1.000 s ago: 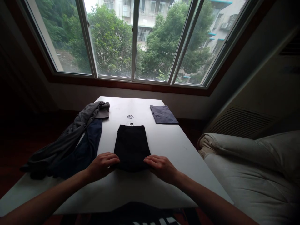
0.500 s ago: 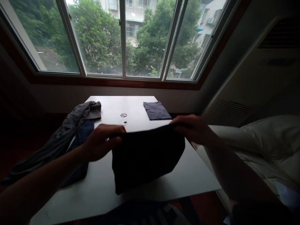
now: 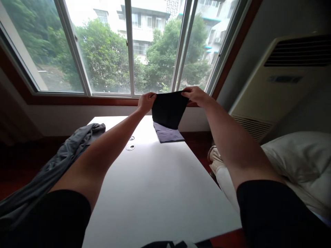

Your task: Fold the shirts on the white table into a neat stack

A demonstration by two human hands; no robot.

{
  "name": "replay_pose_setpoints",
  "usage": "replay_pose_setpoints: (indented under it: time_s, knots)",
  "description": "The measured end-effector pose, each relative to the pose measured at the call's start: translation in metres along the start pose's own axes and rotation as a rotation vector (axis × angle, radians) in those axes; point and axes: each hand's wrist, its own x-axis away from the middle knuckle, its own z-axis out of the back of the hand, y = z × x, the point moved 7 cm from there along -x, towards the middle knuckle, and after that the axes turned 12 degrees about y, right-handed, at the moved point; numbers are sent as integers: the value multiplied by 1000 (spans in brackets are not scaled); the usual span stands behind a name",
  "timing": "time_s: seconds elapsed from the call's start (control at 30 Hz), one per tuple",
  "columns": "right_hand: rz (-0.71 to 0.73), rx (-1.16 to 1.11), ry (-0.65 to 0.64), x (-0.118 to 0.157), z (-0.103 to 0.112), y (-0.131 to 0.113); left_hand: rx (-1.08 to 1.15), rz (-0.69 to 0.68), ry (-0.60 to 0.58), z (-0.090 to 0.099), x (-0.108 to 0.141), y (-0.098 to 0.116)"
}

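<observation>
Both arms are stretched far forward over the white table (image 3: 155,186). My left hand (image 3: 146,102) pinches the left top corner of a folded black garment (image 3: 167,110), and my right hand (image 3: 194,95) pinches its right top corner. The black garment hangs in the air just above a folded grey-blue garment (image 3: 168,135) that lies at the table's far right corner. Its lower edge hides part of that grey-blue piece.
A heap of grey and dark clothes (image 3: 54,165) drapes over the table's left edge. Two round cable holes (image 3: 130,147) sit in the tabletop. A white cushioned seat (image 3: 292,162) stands at the right, an air conditioner unit (image 3: 284,75) behind it, and a wide window (image 3: 124,48) ahead.
The black garment was lying flat near me with both hands at its near edge. Both hands lifted it and carried it forward and right, to above the folded grey-blue piece.
</observation>
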Motion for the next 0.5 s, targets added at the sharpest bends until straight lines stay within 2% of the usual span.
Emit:
replay_pose_setpoints:
  time_s: [0.07,0.17,0.3,0.37,0.43,0.5]
  knots:
    - [-61,234,51,-3,0,16,-103,-23,-4,-18,4,-5]
    - [-116,618,19,25,-14,43,-237,-9,-140,-50,43,-26]
    - [-229,777,-204,91,-48,95,-403,23,-442,-89,121,-66]
    - [-331,823,-396,122,-67,128,-411,0,-549,-101,155,-81]
    - [-385,837,-497,141,-82,152,-420,-44,-643,-109,181,-94]
    - [-396,841,-527,147,-95,169,-437,-94,-729,-112,200,-107]
